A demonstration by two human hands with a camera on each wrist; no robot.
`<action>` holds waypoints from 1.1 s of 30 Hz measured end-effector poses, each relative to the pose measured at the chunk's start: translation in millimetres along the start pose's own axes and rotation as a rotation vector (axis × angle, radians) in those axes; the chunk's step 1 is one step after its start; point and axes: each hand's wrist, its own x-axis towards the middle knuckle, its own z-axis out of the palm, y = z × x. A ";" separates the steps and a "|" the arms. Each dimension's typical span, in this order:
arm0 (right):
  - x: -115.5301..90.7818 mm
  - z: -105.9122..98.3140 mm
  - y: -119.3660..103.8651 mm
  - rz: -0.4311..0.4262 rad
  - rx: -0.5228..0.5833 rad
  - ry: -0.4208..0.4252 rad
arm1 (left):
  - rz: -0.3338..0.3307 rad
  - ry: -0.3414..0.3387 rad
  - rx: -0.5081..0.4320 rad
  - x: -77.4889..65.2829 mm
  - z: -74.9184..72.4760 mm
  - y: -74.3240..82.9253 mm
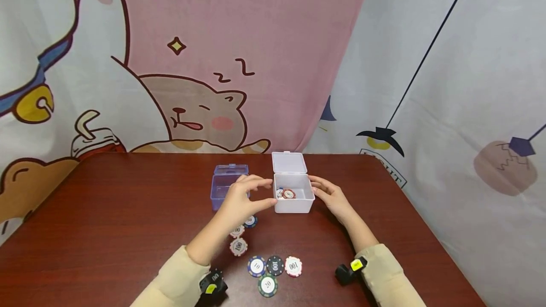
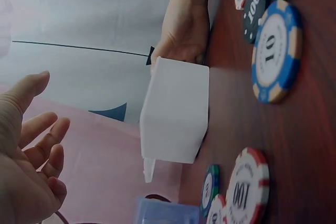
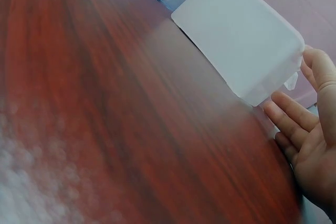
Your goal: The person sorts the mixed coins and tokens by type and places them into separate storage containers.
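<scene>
Can read "10" on blue chip (image 1: 257, 266), "100" on blk chip (image 1: 275, 265) beside it, inverted "100" on red/wht chip (image 1: 293, 266) far R, "20" on grn chip (image 1: 268, 285) below. Also "100" on 2nd red/wht chip (image 1: 238, 246), up L. Can see "Z Z" on bkgd cloth (image 1: 290, 27). Can't read small chips (image 1: 289, 194) in wht box (image 1: 293, 206).
</scene>
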 end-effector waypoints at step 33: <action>-2.0 2.5 4.2 -0.021 0.014 0.010 | 0.109 -0.189 0.043 -76.5 -49.4 -19.8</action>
